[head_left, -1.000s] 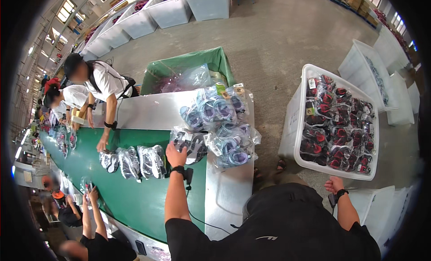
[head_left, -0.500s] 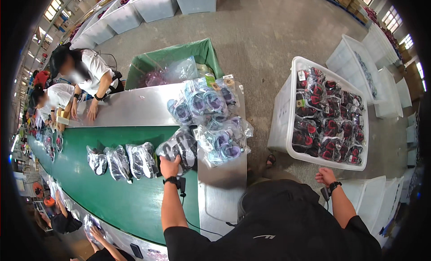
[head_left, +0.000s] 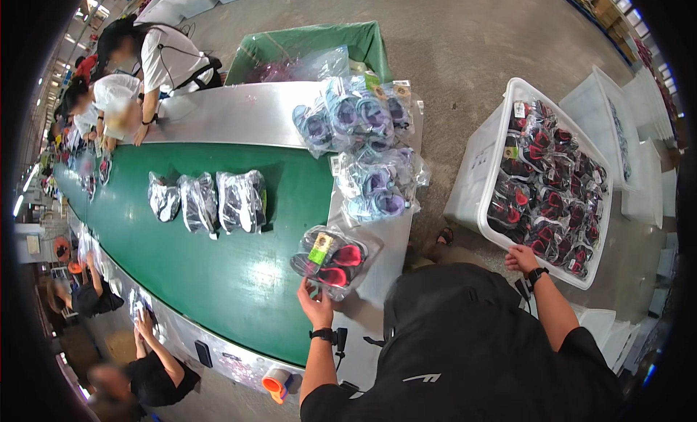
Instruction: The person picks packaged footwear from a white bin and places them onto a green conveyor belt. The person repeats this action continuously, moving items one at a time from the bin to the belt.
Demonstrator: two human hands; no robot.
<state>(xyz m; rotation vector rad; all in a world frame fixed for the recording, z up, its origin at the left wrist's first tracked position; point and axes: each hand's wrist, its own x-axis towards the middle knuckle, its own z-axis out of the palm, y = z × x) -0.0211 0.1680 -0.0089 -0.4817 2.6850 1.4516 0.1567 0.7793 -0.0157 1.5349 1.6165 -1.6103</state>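
A pair of dark shoes with red insides (head_left: 335,258) in a clear bag lies where the green belt meets the metal table edge. My left hand (head_left: 315,306) grips its near edge between thumb and fingers. A yellow-green tag shows on the shoes. My right hand (head_left: 521,259), fingers loosely curled with nothing visible in them, is at the near rim of a white tub (head_left: 475,168); whether it touches the rim I cannot tell. Several similar bagged red-and-black shoes (head_left: 544,182) fill the tub. Farther left, three bagged pairs (head_left: 242,201) lie in a row, soles showing.
Bagged light-blue and purple shoes (head_left: 374,182) are piled on the metal tabletop (head_left: 239,117). Beyond stands a green-lined bin (head_left: 312,41). People work along the belt (head_left: 210,277) at the left. An orange tape roll (head_left: 276,384) sits by the belt's near side.
My left hand has drawn the bagged shoes off the row toward me, and they now lie with the red insides up. My right hand has moved up to the tub's rim. The view has shifted.
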